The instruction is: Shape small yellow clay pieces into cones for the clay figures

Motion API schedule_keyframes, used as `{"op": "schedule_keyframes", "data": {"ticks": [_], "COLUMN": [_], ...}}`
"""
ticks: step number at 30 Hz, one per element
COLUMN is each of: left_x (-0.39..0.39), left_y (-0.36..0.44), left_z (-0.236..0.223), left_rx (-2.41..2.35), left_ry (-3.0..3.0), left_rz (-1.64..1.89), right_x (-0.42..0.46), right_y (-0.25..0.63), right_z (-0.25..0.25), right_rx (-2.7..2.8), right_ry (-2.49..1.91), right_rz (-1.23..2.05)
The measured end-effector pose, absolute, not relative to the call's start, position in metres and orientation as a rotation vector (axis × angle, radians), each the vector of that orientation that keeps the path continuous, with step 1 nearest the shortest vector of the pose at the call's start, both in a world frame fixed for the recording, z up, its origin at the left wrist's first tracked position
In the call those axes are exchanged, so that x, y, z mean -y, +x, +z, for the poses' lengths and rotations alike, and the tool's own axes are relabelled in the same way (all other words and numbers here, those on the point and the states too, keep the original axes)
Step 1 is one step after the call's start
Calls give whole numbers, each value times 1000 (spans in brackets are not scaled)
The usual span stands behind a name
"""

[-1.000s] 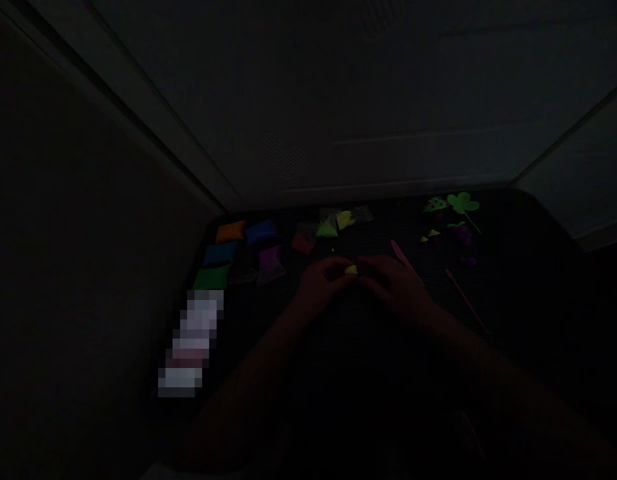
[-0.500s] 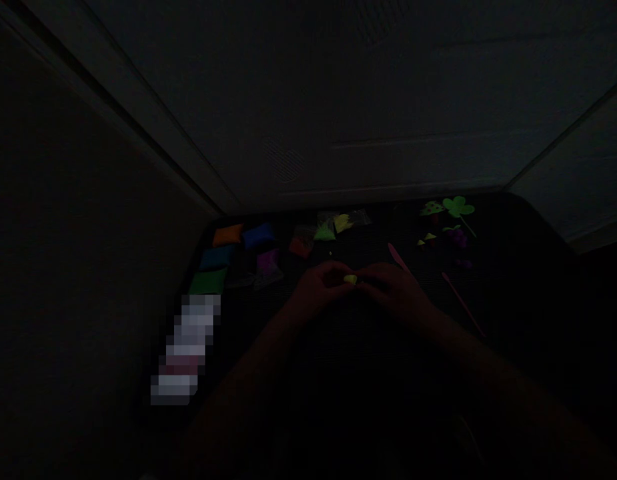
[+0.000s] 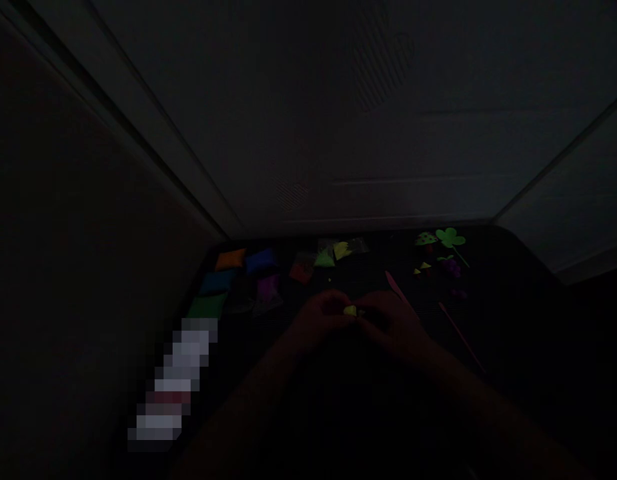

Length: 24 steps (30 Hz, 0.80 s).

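The scene is very dark. A small lump of yellow modelling clay point(image 3: 350, 311) is pinched between the fingertips of my left hand point(image 3: 321, 317) and my right hand point(image 3: 388, 325), which meet above the dark table. Both hands are closed around it, and the fingers hide part of the lump. Just beyond my right hand lies a pink clay knife point(image 3: 397, 287). A thin pink modelling stick point(image 3: 461, 335) rests further to the right. A tiny yellow crumb point(image 3: 329, 280) sits on the table beyond my left hand.
Clay packs, orange point(image 3: 231, 259), blue point(image 3: 261, 261), teal point(image 3: 217, 281), green point(image 3: 207, 307) and purple point(image 3: 267, 288), lie at left. Opened bags with red point(image 3: 301, 272), green point(image 3: 324, 259) and yellow clay point(image 3: 341, 250) sit at the back. Right: clay mushroom point(image 3: 426, 240), clover point(image 3: 450, 237), grapes point(image 3: 451, 267).
The camera view has tilted up, so the table and hands appear lower. The fingers have shifted slightly on the yellow clay, which stays between both hands.
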<state>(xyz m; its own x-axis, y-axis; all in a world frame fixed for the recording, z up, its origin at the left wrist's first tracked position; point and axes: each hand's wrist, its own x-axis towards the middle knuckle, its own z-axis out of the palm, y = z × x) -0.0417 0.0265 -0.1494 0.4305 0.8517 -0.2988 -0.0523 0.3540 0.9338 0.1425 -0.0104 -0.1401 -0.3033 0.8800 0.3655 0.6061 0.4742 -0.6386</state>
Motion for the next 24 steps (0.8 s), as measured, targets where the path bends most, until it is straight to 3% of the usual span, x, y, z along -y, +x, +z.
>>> {"op": "schedule_keyframes", "data": {"ticks": [24], "left_x": [-28], "left_y": [-43], "left_z": [-156], "left_rx": [-965], "left_ry": [1042], "left_rz": [698], "right_x": [9], "right_y": [137], "right_z": [-144], "right_rx": [2094], "right_ry": [-1272], "right_rz": [413]}}
